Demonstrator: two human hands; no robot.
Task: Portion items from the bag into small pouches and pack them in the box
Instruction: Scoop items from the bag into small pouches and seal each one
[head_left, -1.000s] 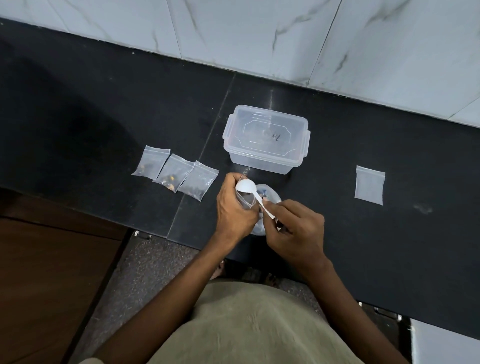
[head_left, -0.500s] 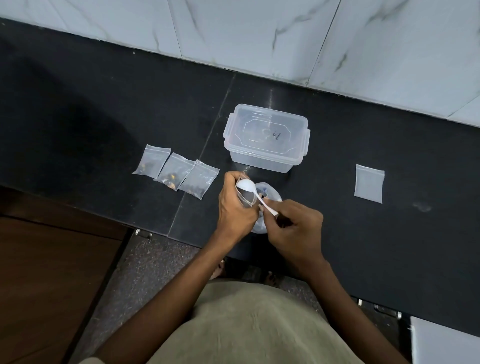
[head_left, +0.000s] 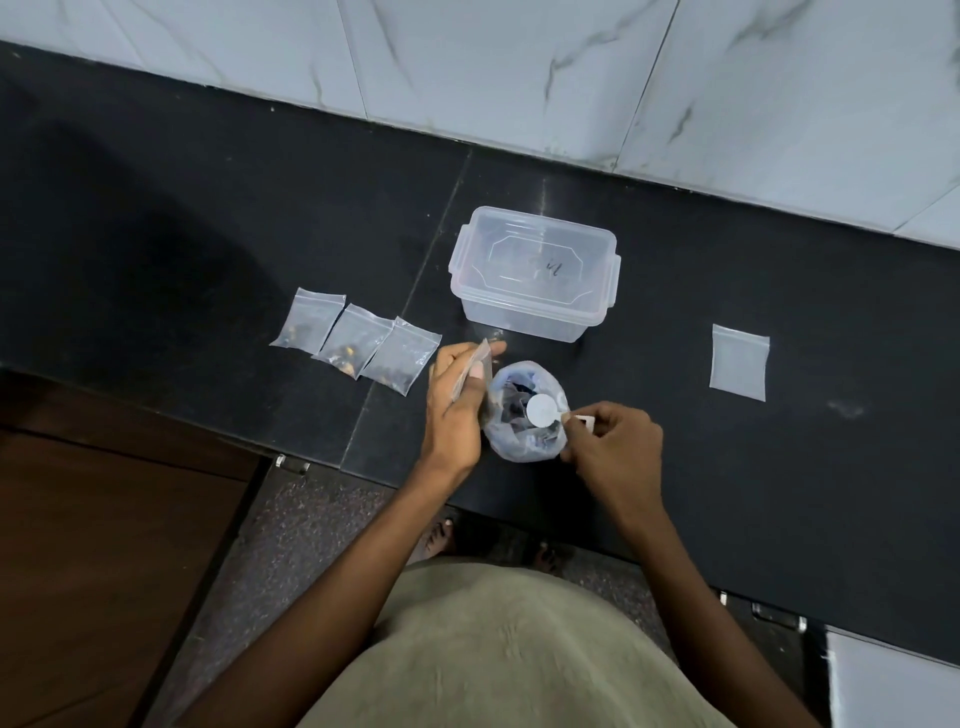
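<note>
On the black counter (head_left: 727, 467), near its front edge at centre frame, stands the open bag (head_left: 524, 415), mouth up, dark items visible inside. Right hand (head_left: 613, 447), at 3 o'clock of the bag, pinches the handle of a white spoon (head_left: 543, 410) between thumb and fingertips; remaining fingers curled. Spoon bowl sits over the bag mouth, flat face up. Cannot tell whether it carries anything.

Left hand (head_left: 454, 400), at 9 o'clock of the bag and touching its side, grips a small clear pouch (head_left: 475, 371), thumb across its face, fingers curled behind. Pouch stands on edge, tilted. Contents not readable.

Clear lidded box (head_left: 535, 273) at 12 o'clock of the bag, lid on, just beyond the left fingertips, apart from the bag.

Three filled pouches (head_left: 358, 345) lie in a row at 10 o'clock of the bag, edges overlapping, dark and yellowish bits at their lower ends.

One flat pouch (head_left: 738, 362) at 2 o'clock, well apart from the rest; looks empty.

Marble-patterned wall tiles (head_left: 519, 62) run behind the counter.
</note>
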